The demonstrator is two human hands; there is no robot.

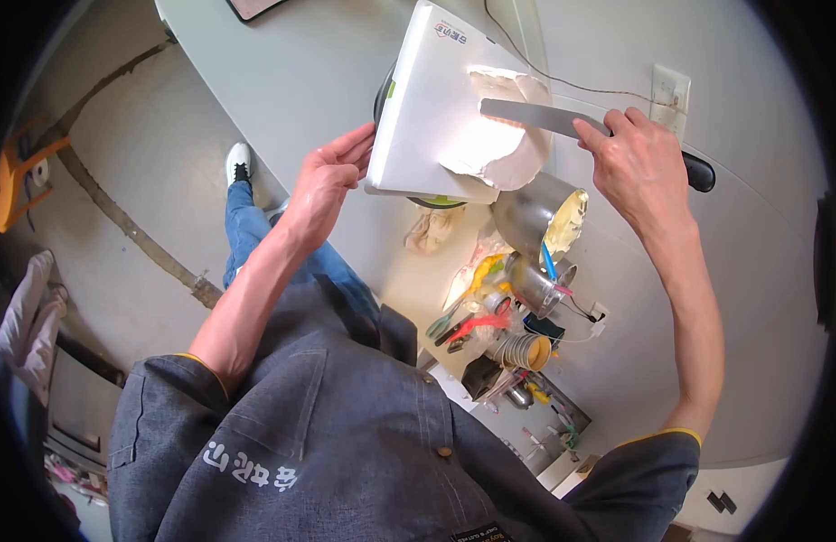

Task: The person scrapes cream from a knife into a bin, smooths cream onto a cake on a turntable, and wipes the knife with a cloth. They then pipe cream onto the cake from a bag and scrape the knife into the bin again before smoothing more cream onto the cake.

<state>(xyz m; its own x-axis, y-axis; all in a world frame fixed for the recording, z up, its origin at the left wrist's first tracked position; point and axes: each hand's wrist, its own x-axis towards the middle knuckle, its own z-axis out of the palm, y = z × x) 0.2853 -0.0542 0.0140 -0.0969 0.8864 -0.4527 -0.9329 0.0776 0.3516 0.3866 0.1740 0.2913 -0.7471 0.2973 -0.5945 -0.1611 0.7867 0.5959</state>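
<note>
A cake covered in white cream (508, 149) sits on a square white cake board (413, 135) with printed lettering at one corner. Under the board, parts of a dark turntable (381, 95) with green patches show. My right hand (639, 163) is closed round a palette knife (535, 116), its black handle end sticking out past the palm. The flat blade lies over the cream on the cake's top. My left hand (332, 172) has its fingers stretched out, with the fingertips right at the board's edge beside the turntable.
Close to the cake, a metal bowl (534, 215) has pale yellow cream inside its rim. Beyond it are a smaller metal container (534, 282), a stack of paper cups (525, 350) and several loose tools. A wall socket (669, 90) with a cable is at the right.
</note>
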